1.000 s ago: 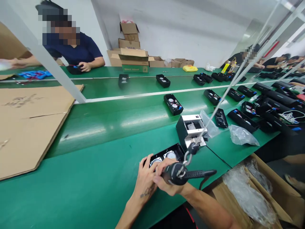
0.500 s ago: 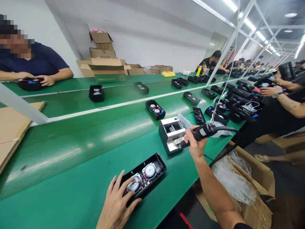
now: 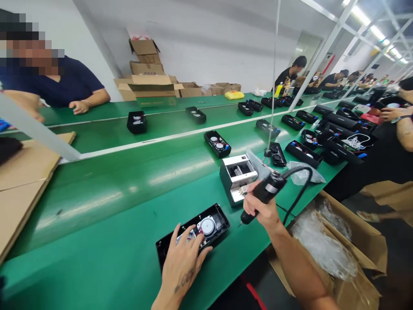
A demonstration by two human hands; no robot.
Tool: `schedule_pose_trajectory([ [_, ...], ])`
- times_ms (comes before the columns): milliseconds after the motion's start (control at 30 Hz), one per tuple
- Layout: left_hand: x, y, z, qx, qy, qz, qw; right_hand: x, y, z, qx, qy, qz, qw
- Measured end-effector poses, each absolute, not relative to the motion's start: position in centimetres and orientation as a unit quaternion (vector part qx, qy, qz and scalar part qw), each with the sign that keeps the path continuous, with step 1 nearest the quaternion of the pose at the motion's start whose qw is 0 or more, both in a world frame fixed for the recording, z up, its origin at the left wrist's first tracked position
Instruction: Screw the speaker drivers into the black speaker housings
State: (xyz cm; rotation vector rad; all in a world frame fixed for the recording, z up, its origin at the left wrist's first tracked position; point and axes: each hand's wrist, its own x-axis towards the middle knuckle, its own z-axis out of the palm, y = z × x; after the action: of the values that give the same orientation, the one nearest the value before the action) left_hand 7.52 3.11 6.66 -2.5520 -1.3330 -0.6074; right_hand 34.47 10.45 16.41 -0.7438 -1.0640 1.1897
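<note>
My left hand (image 3: 183, 260) lies over a black speaker housing (image 3: 222, 221), fingers spread across its inside. One round speaker driver (image 3: 207, 226) shows beyond the fingertips; a second is mostly covered by them. My right hand (image 3: 263, 209) is wrapped around a black electric screwdriver (image 3: 270, 188), whose tip points down and left, above the bench beside the housing's right end. Just behind that hand stands a screw feeder (image 3: 226, 183) with a silver top. The screwdriver's cable curves off to the right, and a hanging cord rises above it.
A green conveyor belt (image 3: 106, 189) crosses behind the bench, carrying several black housings, one (image 3: 217, 144) near the feeder. Plastic bags (image 3: 305, 171) lie at right. An open carton (image 3: 364, 241) stands below the bench edge. Co-workers sit across and stand at right; a white post (image 3: 35, 125) rises left.
My right hand has drawn the screwdriver away from the feeder, toward me, with its tip now lower. My left hand has shifted right and farther over the housing. The person opposite no longer holds a housing.
</note>
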Motion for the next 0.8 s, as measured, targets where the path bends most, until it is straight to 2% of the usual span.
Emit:
schedule_pose_trajectory([
  [167,7.8,2.8,7.0,-0.856,-0.465,-0.215,0.069,30.8,7.8,15.2,-0.216,-0.458,0.552,0.663],
  [367,8.0,2.7,7.4,-0.851,-0.472,-0.226,0.046,28.0,8.1,13.4,-0.233,-0.468,0.557,0.645],
  [800,8.0,2.6,7.2,-0.848,-0.48,-0.219,0.047,27.0,8.0,12.7,-0.245,-0.486,0.562,0.623],
])
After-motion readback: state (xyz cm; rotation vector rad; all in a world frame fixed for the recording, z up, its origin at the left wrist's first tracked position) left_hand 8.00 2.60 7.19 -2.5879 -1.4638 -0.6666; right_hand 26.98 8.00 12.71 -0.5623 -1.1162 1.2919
